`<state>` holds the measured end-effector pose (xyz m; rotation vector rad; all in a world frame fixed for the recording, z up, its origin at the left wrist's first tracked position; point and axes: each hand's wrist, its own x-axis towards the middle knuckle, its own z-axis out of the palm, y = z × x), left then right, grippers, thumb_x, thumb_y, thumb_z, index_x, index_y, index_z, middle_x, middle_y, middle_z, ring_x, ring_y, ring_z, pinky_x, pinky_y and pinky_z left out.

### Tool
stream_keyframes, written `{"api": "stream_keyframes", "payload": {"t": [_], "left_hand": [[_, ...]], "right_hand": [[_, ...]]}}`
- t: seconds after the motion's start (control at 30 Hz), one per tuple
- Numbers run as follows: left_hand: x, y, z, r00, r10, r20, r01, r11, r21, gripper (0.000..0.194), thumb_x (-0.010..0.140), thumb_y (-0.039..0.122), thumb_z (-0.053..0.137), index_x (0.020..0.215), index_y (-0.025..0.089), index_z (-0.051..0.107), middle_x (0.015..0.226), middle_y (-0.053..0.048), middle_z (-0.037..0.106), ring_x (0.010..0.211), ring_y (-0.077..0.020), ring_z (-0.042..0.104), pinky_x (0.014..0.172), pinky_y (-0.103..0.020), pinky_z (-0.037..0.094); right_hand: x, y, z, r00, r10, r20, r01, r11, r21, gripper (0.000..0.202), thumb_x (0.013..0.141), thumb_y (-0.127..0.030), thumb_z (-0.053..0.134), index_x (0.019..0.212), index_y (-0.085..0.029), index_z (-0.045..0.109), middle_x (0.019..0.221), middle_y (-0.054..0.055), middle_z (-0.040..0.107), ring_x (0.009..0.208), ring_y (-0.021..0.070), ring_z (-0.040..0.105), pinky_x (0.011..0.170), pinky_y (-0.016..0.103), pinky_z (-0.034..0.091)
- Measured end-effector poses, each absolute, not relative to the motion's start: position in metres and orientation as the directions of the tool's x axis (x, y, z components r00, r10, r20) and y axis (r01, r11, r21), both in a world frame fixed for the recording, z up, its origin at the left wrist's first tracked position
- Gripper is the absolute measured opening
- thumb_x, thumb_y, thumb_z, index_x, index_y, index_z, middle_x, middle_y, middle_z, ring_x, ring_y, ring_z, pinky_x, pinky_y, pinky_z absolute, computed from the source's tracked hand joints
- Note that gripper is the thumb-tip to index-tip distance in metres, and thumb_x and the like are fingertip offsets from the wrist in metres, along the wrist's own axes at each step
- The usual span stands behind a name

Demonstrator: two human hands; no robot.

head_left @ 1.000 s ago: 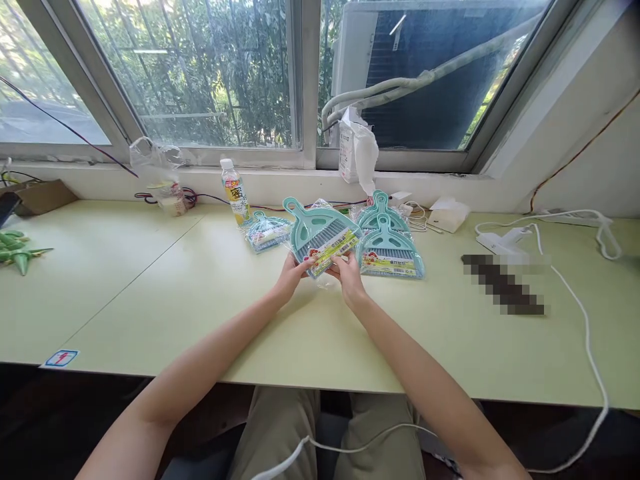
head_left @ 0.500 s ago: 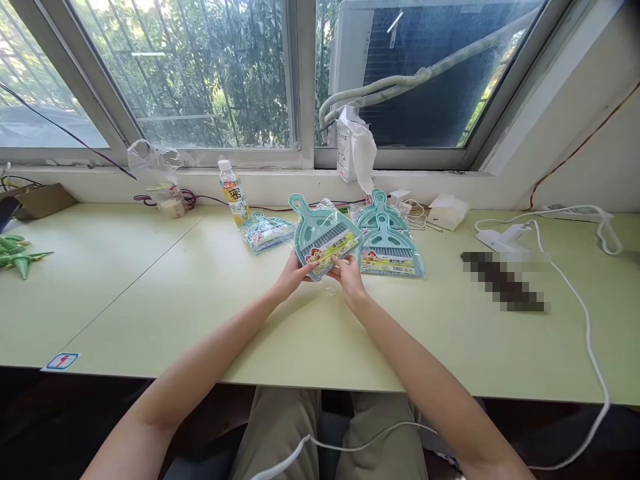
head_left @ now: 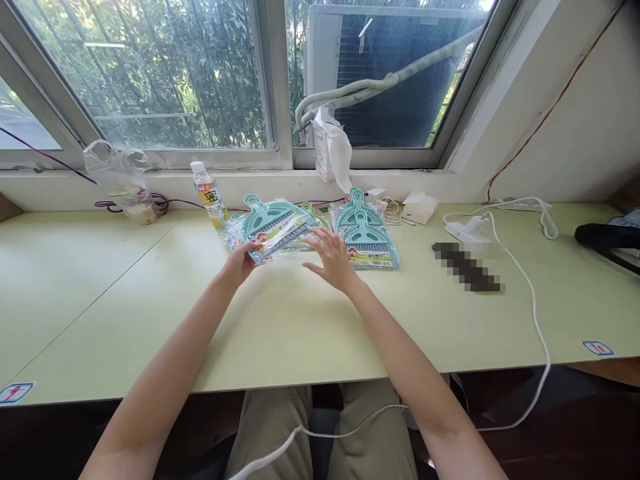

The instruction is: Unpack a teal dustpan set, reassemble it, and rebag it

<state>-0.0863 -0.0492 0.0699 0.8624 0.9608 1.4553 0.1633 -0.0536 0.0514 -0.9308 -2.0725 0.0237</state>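
Note:
My left hand (head_left: 241, 262) grips the lower left corner of a mint-green dustpan and brush set (head_left: 273, 223) in clear plastic wrap, with a yellow label. It is tilted above the table, over another wrapped set that is mostly hidden behind it. My right hand (head_left: 331, 257) is open, fingers spread, close to the held set's right end and apart from it. Just right of that hand, further wrapped dustpan and brush sets (head_left: 369, 233) lie overlapping on the table, handles toward the window.
A drink bottle (head_left: 209, 197) and a clear plastic bag (head_left: 133, 193) stand by the window wall. A tissue pack (head_left: 330, 150) sits at the sill. To the right are a white cable (head_left: 525, 277), a blurred dark item (head_left: 467, 267) and a black object (head_left: 607, 239).
The held set has shifted left and tipped flatter over the set beside the bottle. My right hand has let go and spread its fingers. The view has turned to the right.

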Motion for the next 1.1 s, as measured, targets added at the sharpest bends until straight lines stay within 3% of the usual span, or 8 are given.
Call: {"api": "stream_keyframes", "payload": {"t": [0.1, 0.27, 0.43, 0.53, 0.67, 0.8, 0.97, 1.1], "left_hand": [[-0.099, -0.046, 0.065, -0.09, 0.992, -0.086, -0.416, 0.041, 0.909, 0.03, 0.065, 0.008, 0.064, 0.095, 0.012, 0.059, 0.091, -0.006, 0.068, 0.071, -0.0151, 0.066, 0.057, -0.025, 0.061], [-0.102, -0.047, 0.057, 0.055, 0.981, -0.187, -0.324, 0.194, 0.926, 0.026, 0.064, 0.008, 0.065, 0.09, 0.01, 0.064, 0.085, -0.008, 0.068, 0.064, -0.015, 0.064, 0.05, -0.025, 0.06], [-0.098, -0.053, 0.06, -0.007, 0.976, -0.216, -0.358, 0.199, 0.912, 0.026, 0.065, 0.008, 0.065, 0.091, 0.013, 0.066, 0.082, -0.006, 0.065, 0.062, -0.0131, 0.062, 0.055, -0.024, 0.061], [-0.102, -0.053, 0.06, -0.03, 0.977, -0.209, -0.372, 0.183, 0.91, 0.027, 0.066, 0.008, 0.066, 0.093, 0.013, 0.066, 0.08, -0.005, 0.063, 0.061, -0.0128, 0.062, 0.056, -0.024, 0.061], [-0.109, -0.051, 0.055, 0.119, 0.962, -0.246, -0.293, 0.271, 0.917, 0.028, 0.068, 0.011, 0.066, 0.097, 0.01, 0.064, 0.08, -0.008, 0.066, 0.056, -0.0134, 0.063, 0.051, -0.022, 0.059], [-0.114, -0.05, 0.052, 0.372, 0.888, -0.27, -0.098, 0.327, 0.94, 0.026, 0.074, 0.02, 0.069, 0.096, 0.009, 0.062, 0.083, -0.015, 0.071, 0.048, -0.0138, 0.062, 0.037, -0.019, 0.047], [-0.112, -0.057, 0.054, 0.434, 0.868, -0.242, 0.03, 0.255, 0.967, 0.026, 0.073, 0.029, 0.074, 0.09, 0.014, 0.061, 0.085, -0.015, 0.073, 0.052, -0.0173, 0.066, 0.044, -0.023, 0.052], [-0.109, -0.06, 0.058, 0.463, 0.857, -0.225, 0.038, 0.234, 0.971, 0.034, 0.073, 0.032, 0.076, 0.099, 0.014, 0.062, 0.087, -0.015, 0.074, 0.056, -0.0189, 0.067, 0.054, -0.029, 0.057]], "right_hand": [[0.166, -0.054, 0.047, -0.423, 0.557, 0.715, 0.697, 0.704, -0.136, 0.025, 0.09, -0.025, 0.06, 0.114, -0.029, 0.064, 0.136, 0.005, 0.057, 0.134, 0.0257, 0.042, 0.116, 0.052, 0.016], [0.172, -0.051, 0.05, -0.188, 0.568, 0.801, 0.698, 0.651, -0.298, 0.022, 0.098, -0.033, 0.044, 0.095, -0.027, 0.064, 0.11, 0.004, 0.069, 0.114, 0.0222, 0.055, 0.106, 0.043, 0.028], [0.174, -0.053, 0.054, -0.399, 0.509, 0.763, 0.642, 0.749, -0.165, 0.029, 0.09, -0.04, 0.058, 0.115, -0.027, 0.059, 0.13, 0.007, 0.06, 0.128, 0.0271, 0.046, 0.111, 0.047, 0.022], [0.172, -0.053, 0.049, -0.445, 0.508, 0.738, 0.643, 0.754, -0.131, 0.021, 0.09, -0.031, 0.059, 0.11, -0.029, 0.063, 0.132, 0.006, 0.059, 0.131, 0.0269, 0.044, 0.111, 0.047, 0.023], [0.17, -0.049, 0.045, -0.314, 0.557, 0.769, 0.63, 0.728, -0.27, 0.016, 0.092, -0.029, 0.055, 0.086, -0.028, 0.069, 0.116, 0.003, 0.066, 0.12, 0.0249, 0.052, 0.104, 0.043, 0.033], [0.166, -0.046, 0.047, -0.169, 0.624, 0.763, 0.518, 0.715, -0.469, 0.017, 0.091, -0.034, 0.056, 0.079, -0.025, 0.066, 0.107, 0.004, 0.067, 0.108, 0.0239, 0.057, 0.1, 0.042, 0.037], [0.16, -0.046, 0.043, -0.05, 0.692, 0.72, 0.442, 0.662, -0.605, 0.02, 0.089, -0.036, 0.055, 0.077, -0.023, 0.063, 0.104, 0.007, 0.062, 0.105, 0.0249, 0.056, 0.097, 0.043, 0.041], [0.156, -0.049, 0.038, 0.028, 0.746, 0.665, 0.378, 0.608, -0.698, 0.015, 0.087, -0.035, 0.056, 0.084, -0.022, 0.062, 0.116, 0.011, 0.053, 0.105, 0.0237, 0.057, 0.09, 0.04, 0.047]]}}
